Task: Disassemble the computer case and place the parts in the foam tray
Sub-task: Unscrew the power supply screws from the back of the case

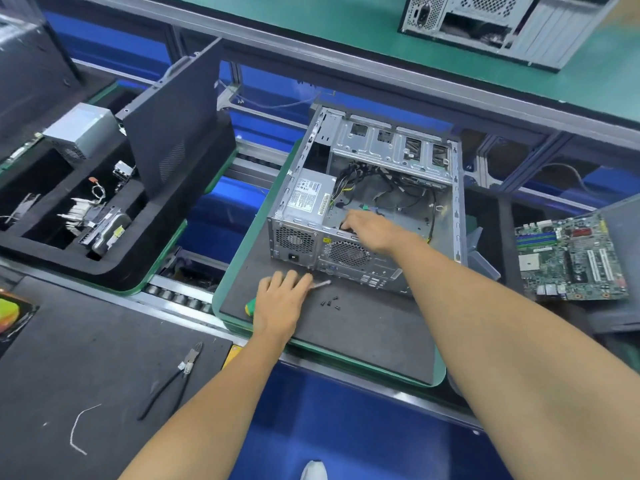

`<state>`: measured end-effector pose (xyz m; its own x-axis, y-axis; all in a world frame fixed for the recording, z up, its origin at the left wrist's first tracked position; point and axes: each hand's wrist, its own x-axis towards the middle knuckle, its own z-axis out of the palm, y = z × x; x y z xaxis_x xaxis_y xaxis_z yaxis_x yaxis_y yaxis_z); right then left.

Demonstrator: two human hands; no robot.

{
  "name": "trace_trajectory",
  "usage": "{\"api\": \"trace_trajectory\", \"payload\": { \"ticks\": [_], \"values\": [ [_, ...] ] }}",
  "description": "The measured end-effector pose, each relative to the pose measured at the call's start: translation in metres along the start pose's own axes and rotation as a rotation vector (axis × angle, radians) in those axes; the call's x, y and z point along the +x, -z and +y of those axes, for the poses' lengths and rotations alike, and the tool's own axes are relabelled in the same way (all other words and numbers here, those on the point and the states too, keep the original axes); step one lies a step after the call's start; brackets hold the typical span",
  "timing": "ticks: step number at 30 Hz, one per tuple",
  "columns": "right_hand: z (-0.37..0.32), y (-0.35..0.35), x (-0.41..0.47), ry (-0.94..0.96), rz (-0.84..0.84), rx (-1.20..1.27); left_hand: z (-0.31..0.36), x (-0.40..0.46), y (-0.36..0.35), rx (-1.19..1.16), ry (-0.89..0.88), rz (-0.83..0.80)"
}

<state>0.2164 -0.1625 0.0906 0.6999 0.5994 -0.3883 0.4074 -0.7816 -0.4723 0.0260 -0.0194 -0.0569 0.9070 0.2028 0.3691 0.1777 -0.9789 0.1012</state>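
Observation:
An open grey computer case [391,157] lies on its side on a dark mat, with a power supply [309,198] and black cables still inside. My right hand [372,230] reaches over the case's rear wall, its fingers curled over the top edge near the fan grille. On the mat in front of the case, my left hand [282,299] lies over a screwdriver [320,284] with a green and yellow handle. Several small black screws [330,303] lie loose beside it. The black foam tray [86,258] sits at the left, holding a hard drive, cables and another power supply.
A dark side panel [176,126] leans upright in the foam tray. A motherboard [571,258] lies at the right. Pliers [173,379] and a white cable tie lie on the near-left mat. Another case [502,22] stands on the far green bench. Conveyor rollers run between the pallets.

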Motion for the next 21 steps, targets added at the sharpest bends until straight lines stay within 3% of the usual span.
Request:
{"api": "trace_trajectory", "payload": {
  "ticks": [3,9,13,16,21],
  "values": [
    [0.007,0.005,0.003,-0.129,0.162,0.108,-0.001,0.001,-0.003,-0.003,-0.010,-0.078],
    [0.000,0.024,-0.010,-0.491,0.594,1.031,0.001,0.004,-0.006,0.028,0.114,-0.101],
    [0.007,0.034,-0.030,-0.461,0.584,1.445,0.007,0.012,-0.005,0.025,0.250,-0.131],
    [0.029,0.036,-0.047,-0.362,0.543,1.591,0.009,0.013,-0.005,0.035,0.237,-0.129],
    [0.086,0.059,-0.094,-0.266,0.722,1.741,0.011,0.013,-0.002,0.007,0.236,-0.111]
  ]
}}
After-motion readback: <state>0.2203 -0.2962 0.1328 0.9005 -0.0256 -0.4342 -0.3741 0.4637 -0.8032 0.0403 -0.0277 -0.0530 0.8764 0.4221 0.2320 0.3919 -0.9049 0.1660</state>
